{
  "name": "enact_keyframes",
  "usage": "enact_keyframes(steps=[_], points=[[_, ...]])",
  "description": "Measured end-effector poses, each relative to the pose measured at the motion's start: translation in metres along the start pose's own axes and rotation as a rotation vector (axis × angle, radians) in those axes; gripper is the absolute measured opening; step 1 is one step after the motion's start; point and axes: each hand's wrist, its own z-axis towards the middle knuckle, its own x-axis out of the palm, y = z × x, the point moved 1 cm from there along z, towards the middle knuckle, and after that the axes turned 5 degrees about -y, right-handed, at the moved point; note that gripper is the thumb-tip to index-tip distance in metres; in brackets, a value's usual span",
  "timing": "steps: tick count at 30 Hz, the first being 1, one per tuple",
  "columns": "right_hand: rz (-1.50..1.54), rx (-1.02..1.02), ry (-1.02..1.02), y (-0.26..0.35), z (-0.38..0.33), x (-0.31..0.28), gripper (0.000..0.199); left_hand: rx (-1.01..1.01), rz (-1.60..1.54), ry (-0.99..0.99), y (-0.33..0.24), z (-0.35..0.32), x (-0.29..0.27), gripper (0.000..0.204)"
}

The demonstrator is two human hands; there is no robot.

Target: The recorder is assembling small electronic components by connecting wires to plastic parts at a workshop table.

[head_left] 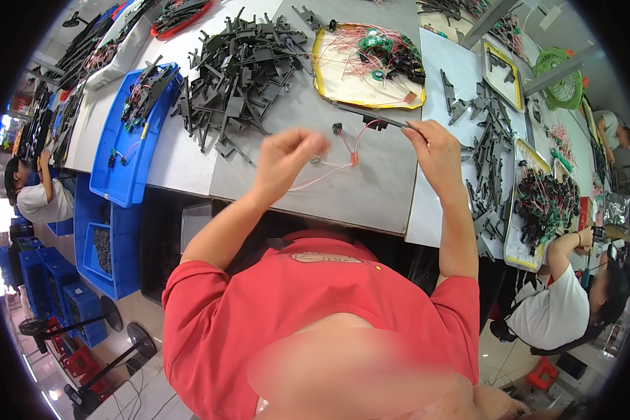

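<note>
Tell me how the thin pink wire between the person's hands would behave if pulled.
The pink wire sags in loose curves, so it's probably floppy and light. The small black part at its end would likely dangle and swing. It looks thin, so a hard tug may strain it.

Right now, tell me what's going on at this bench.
A person in a red shirt works at a grey table. The right hand pinches a long black plastic strip; the left hand grips a thin red wire assembly trailing between both hands. A pile of black plastic parts and a yellow-rimmed tray of wired pieces lie beyond. Other workers sit nearby.
</note>
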Motion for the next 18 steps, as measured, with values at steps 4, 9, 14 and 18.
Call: enact_keyframes(steps=[4, 9, 14, 18], points=[[0.216, 0.186, -0.026, 0.007, -0.010, 0.006, 0.019, -0.920, -0.500, 0.390, 0.020, -0.057, 0.007, 0.038], [0.319, 0.261, -0.056, 0.021, -0.012, 0.001, 0.022, -0.871, -0.833, 0.057, 0.053, -0.044, 0.007, 0.039], [0.410, 0.297, -0.100, 0.022, -0.023, -0.006, 0.022, -0.738, -0.960, -0.264, 0.061, -0.023, 0.002, 0.027], [0.482, 0.383, -0.082, 0.019, -0.033, -0.002, 0.023, -0.619, -0.945, -0.274, 0.059, -0.006, -0.004, 0.026]])
